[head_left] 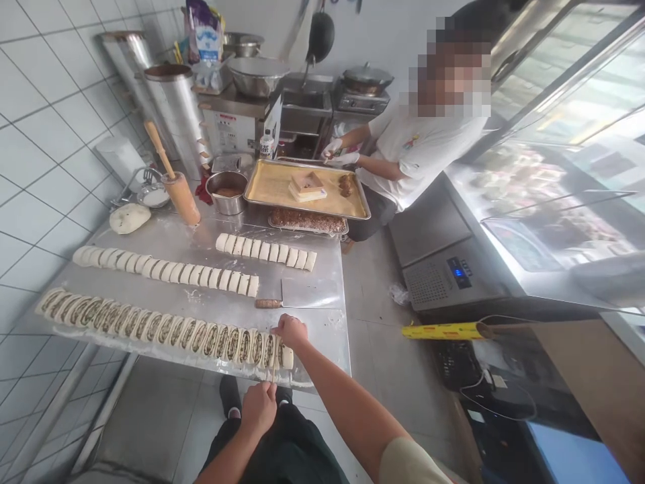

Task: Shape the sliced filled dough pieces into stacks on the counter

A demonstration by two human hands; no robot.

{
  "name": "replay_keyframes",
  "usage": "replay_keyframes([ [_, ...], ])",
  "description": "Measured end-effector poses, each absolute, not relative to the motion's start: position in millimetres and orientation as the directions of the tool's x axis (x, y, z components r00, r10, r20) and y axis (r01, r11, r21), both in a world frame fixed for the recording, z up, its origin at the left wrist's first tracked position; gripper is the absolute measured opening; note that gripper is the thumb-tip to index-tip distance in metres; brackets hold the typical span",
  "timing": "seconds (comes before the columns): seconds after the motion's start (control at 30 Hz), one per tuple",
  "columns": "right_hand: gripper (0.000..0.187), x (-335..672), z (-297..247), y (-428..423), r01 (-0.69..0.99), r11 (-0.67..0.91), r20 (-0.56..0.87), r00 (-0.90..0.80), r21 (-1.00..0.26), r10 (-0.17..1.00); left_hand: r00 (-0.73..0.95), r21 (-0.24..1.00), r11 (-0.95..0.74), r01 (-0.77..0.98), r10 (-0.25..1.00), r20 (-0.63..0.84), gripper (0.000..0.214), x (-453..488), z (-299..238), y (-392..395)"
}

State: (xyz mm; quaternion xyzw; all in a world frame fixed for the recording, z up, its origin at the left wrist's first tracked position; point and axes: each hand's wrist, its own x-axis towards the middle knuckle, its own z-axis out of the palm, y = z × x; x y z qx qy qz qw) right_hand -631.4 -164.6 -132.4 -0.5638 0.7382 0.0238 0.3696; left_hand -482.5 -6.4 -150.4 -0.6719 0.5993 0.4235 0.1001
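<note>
Your left hand (259, 407) pinched the near end of a thin stick (273, 372), which lay over the filled slices (166, 329) near the right end of their row, along the front of the table (325, 336). Your right hand (293, 331) curled at the far side; couldn't tell if it gripped the stick. Cleaver (302, 294) flat just beyond.

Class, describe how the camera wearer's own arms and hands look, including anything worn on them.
The left hand and right hand are ungloved, and no watch or bracelet shows at either wrist. A pale beige sleeve covers the upper part of the right arm, leaving its forearm bare. The left arm shows no sleeve within the picture.
</note>
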Motion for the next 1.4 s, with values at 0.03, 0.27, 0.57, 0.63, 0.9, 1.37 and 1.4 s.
replay_keyframes([
  [0.03,0.020,-632,-136,-164,-0.850,0.357,-0.566,-0.087,-0.387,-0.820,-0.060,0.360,-0.274,-0.892,-0.718,-0.694,0.046,-485,-153,-7],
  [0.27,0.026,-642,-138,-165,-0.799,0.381,-0.609,-0.023,-0.465,-0.793,0.061,0.294,-0.343,-0.892,-0.736,-0.674,0.043,-498,-148,1],
  [0.57,0.025,-688,-123,-157,-0.762,0.383,-0.598,0.007,-0.522,-0.801,-0.039,0.365,-0.245,-0.898,-0.783,-0.621,0.046,-524,-118,18],
  [0.63,0.023,-685,-127,-157,-0.773,0.378,-0.602,0.007,-0.509,-0.798,-0.034,0.354,-0.249,-0.901,-0.775,-0.631,0.047,-534,-120,18],
  [0.9,0.018,-673,-164,-159,-0.828,0.339,-0.566,-0.032,-0.447,-0.824,0.026,0.291,-0.299,-0.909,-0.736,-0.677,0.047,-552,-154,13],
  [1.37,0.023,-701,-94,-134,-0.535,0.405,-0.533,0.103,-0.742,-0.840,0.008,0.335,-0.284,-0.898,-0.775,-0.632,0.031,-507,-95,21],
  [1.4,0.024,-700,-86,-126,-0.499,0.401,-0.512,0.103,-0.768,-0.853,0.011,0.332,-0.290,-0.898,-0.768,-0.641,0.028,-497,-87,21],
])
